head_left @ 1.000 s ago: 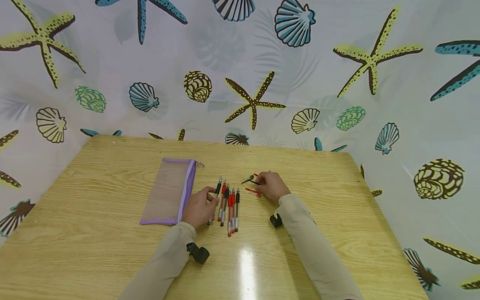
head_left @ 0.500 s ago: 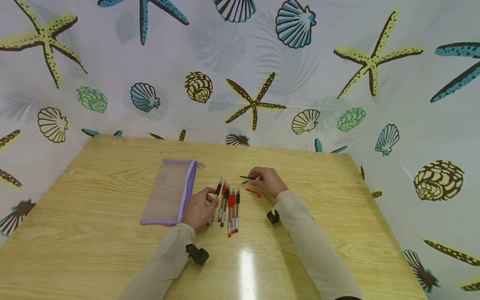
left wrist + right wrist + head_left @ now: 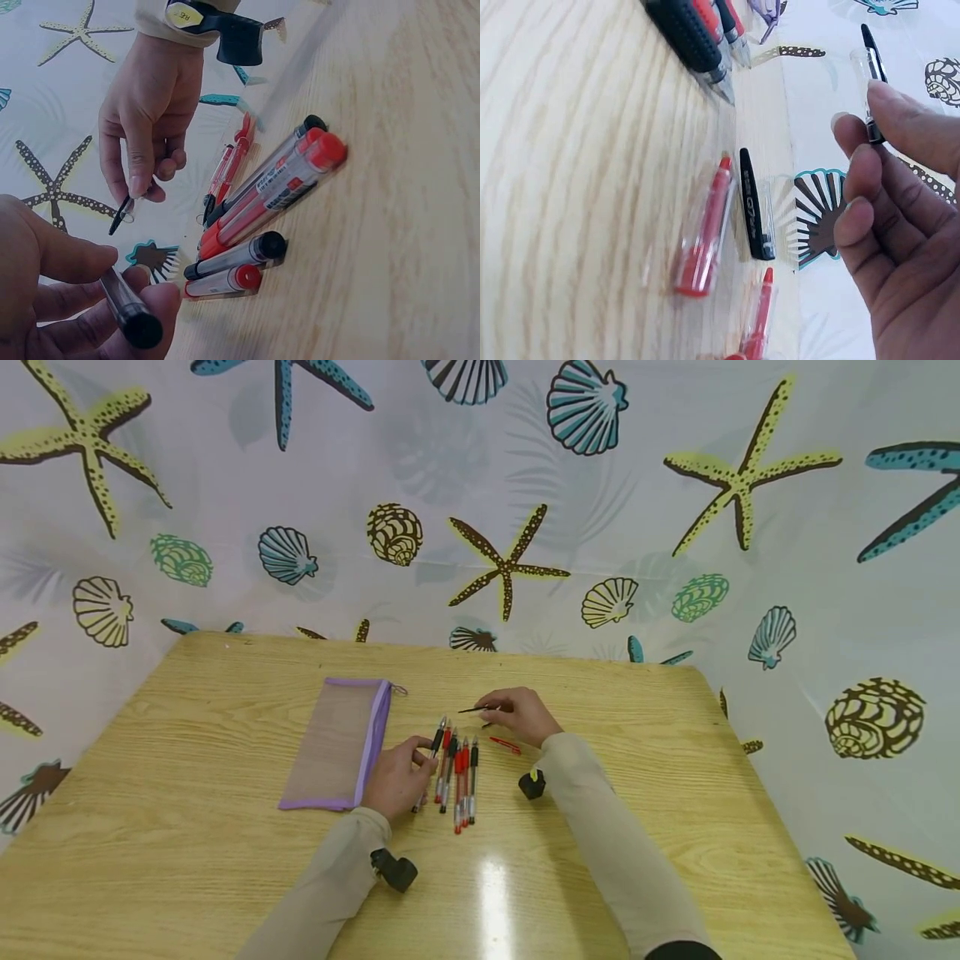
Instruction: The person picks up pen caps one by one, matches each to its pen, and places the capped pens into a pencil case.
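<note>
My left hand [image 3: 397,781] pinches a clear-barrelled black gel pen [image 3: 133,311], its bare tip pointing away in the head view. In my right hand [image 3: 522,714] a clear pen cap with a black clip [image 3: 873,94] is held between thumb and fingertips, above the table. Right beside the left hand lie several uncapped red and black gel pens [image 3: 458,764], side by side with tips away. Under the right hand, the right wrist view has a black cap [image 3: 751,206] and two red ones, the nearer a red cap [image 3: 707,232], on the wood.
A mesh zip pouch [image 3: 333,743] with purple edging lies flat to the left of the left hand. The wooden table [image 3: 225,877] ends at the back against a hanging cloth [image 3: 420,468] printed with starfish and shells.
My right hand has picked up a black-clipped cap from among the loose caps and moved it left and away, towards the pens. The left hand keeps its place with the black pen.
</note>
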Demonstrator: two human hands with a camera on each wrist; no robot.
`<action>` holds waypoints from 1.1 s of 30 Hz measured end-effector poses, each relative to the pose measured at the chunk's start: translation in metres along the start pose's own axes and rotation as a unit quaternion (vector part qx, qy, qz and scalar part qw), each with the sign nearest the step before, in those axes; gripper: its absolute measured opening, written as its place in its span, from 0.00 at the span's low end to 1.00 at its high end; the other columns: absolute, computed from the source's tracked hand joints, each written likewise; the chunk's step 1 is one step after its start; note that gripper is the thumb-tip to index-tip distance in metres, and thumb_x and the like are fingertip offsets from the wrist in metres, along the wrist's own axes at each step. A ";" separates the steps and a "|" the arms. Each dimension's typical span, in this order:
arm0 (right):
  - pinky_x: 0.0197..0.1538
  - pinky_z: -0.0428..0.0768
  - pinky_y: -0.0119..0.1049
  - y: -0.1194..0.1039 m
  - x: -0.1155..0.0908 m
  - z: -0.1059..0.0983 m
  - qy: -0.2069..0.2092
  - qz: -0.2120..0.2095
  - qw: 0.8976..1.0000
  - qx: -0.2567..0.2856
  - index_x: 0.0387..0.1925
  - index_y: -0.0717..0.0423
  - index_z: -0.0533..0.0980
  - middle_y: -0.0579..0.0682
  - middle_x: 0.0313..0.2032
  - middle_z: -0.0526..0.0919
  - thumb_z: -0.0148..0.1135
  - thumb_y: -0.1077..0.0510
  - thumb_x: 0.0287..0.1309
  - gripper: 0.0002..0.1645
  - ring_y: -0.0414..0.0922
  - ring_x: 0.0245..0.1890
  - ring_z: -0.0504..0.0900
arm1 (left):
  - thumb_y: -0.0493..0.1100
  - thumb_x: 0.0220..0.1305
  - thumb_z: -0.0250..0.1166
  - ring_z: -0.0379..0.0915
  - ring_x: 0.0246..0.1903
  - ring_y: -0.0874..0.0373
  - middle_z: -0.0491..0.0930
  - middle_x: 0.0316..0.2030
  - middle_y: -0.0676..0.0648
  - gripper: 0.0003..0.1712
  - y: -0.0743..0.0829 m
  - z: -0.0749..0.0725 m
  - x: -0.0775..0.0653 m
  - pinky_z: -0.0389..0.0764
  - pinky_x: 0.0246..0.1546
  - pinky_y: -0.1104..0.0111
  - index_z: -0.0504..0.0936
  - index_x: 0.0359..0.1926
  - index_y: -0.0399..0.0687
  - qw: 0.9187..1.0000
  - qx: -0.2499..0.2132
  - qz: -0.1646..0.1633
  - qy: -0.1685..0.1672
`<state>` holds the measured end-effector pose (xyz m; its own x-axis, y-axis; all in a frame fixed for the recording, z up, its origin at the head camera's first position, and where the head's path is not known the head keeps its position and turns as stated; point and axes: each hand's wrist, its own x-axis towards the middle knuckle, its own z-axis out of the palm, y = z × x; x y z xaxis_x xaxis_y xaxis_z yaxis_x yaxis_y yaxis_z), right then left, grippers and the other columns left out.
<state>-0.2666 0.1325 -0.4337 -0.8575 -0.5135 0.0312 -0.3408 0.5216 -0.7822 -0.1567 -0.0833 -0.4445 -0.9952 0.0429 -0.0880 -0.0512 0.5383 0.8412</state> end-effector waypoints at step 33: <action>0.29 0.71 0.45 -0.008 0.016 0.019 -0.037 -0.066 0.991 0.110 0.56 0.69 0.74 0.67 0.51 0.78 0.48 0.64 0.71 0.18 0.54 0.20 0.65 | 0.42 0.69 0.59 0.75 0.14 0.56 0.81 0.33 0.45 0.21 0.001 0.002 0.003 0.73 0.14 0.65 0.73 0.61 0.42 1.000 -0.011 -0.004 -0.014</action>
<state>-0.2702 0.1071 -0.4392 -0.7775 -0.6202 0.1040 -0.3494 0.2886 -0.8914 -0.1597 -0.0811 -0.4452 -0.9919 0.0630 -0.1102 -0.0617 0.5194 0.8523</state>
